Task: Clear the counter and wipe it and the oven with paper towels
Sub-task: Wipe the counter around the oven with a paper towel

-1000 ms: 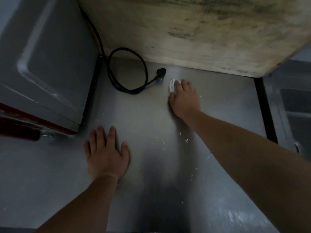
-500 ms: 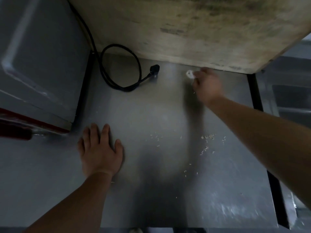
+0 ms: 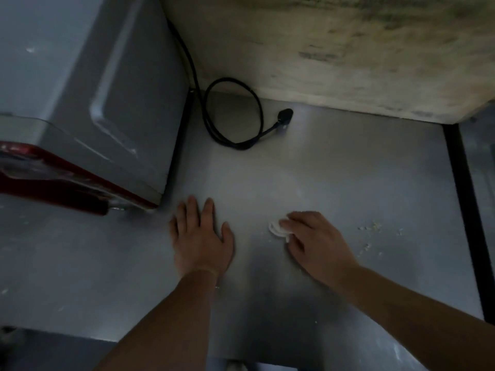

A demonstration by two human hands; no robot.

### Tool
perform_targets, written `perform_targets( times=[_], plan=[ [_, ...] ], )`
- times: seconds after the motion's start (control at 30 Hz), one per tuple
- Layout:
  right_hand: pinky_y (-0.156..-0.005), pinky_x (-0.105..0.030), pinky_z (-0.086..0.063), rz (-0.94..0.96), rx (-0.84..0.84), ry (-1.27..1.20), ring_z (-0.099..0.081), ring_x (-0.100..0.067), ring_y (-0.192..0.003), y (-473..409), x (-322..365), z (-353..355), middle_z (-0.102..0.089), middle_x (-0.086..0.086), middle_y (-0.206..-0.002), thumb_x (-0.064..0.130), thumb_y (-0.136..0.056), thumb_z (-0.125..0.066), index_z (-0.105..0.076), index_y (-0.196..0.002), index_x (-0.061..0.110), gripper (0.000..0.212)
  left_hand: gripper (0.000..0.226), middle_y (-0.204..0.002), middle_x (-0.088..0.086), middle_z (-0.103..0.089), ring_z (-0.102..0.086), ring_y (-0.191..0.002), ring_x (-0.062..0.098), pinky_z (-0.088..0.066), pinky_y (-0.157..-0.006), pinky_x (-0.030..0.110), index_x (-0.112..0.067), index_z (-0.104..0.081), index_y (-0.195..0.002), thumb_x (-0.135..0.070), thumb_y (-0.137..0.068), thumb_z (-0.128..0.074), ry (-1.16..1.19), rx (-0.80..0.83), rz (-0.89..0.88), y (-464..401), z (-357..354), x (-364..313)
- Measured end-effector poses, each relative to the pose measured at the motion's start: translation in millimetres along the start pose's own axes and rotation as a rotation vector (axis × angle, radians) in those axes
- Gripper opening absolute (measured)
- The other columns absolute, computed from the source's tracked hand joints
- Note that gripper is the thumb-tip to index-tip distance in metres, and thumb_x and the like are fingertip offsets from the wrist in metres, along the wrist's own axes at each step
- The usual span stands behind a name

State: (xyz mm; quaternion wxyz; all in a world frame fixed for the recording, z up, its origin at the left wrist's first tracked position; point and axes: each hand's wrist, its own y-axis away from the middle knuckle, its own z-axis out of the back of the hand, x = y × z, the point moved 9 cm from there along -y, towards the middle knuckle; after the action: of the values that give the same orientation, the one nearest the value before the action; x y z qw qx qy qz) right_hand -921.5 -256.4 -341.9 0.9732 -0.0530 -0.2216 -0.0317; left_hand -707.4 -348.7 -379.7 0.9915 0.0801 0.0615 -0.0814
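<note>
Stainless-steel counter (image 3: 348, 178), dull grey, takes up most of the head view; only one view to record. Left hand (image 3: 199, 236) lies flat and open on the metal, fingers spread, holding nothing, apparently bracing. Right hand (image 3: 313, 242) presses a small crumpled white paper towel wad (image 3: 277, 228) onto the counter under curled fingertips; the wad sticks out at the hand's left side, just right of the left hand.

Change: half a second ago the right hand and wad were far back, close under the stained beige wall panel (image 3: 348, 49); they now sit at the near-centre of the counter. Reads as one wiping stroke pulled toward the body. Left hand unmoved.

Pale crumbs (image 3: 371, 228) lie scattered to the right of the right hand, near the black edge strip (image 3: 460, 196), not yet gathered. Coiled black power cord with plug (image 3: 235, 124) rests at the back, beside the grey oven with red front trim (image 3: 80, 103).

Judgement: counter wiping under way, partly done; the crumbs need another pass, and the oven looks untouched as yet.
</note>
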Motion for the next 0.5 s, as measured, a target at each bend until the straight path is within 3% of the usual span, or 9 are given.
perform_targets(
  times=[0.17,0.4,0.5],
  plan=[
    [-0.08,-0.024,-0.045,-0.08,-0.058,-0.094,-0.061,-0.025,-0.089,-93,20,6,-0.056,-0.007,-0.117,0.02,-0.089,-0.065,-0.068,-0.119,0.017,0.03,0.067,-0.167,0.006,-0.01,-0.002,-0.154,0.028,-0.004,-0.124,0.047,-0.029,-0.022,-0.157,-0.056,-0.096,-0.029,-0.01,0.036,-0.006,0,-4,2],
    [-0.079,-0.036,-0.045,0.082,0.009,-0.086,-0.06,-0.035,-0.096,-226,86,-75,-0.062,-0.017,-0.107,0.018,-0.09,-0.058,-0.069,-0.108,0.006,0.024,0.067,-0.166,0.004,-0.018,-0.006,-0.153,0.028,-0.006,-0.124,0.049,-0.028,-0.032,-0.154,-0.056,-0.093,-0.03,0.006,-0.025,0.009,-1,1,6],
    [-0.086,-0.038,-0.043,0.063,0.027,-0.06,-0.055,-0.035,-0.106,-236,101,-98,-0.059,-0.017,-0.115,0.016,-0.091,-0.057,-0.068,-0.116,0.006,0.03,0.066,-0.165,0.004,-0.02,-0.008,-0.152,0.028,-0.005,-0.124,0.049,-0.028,-0.031,-0.154,-0.056,-0.094,-0.032,0.013,-0.041,0.04,-2,2,9]
  ],
)
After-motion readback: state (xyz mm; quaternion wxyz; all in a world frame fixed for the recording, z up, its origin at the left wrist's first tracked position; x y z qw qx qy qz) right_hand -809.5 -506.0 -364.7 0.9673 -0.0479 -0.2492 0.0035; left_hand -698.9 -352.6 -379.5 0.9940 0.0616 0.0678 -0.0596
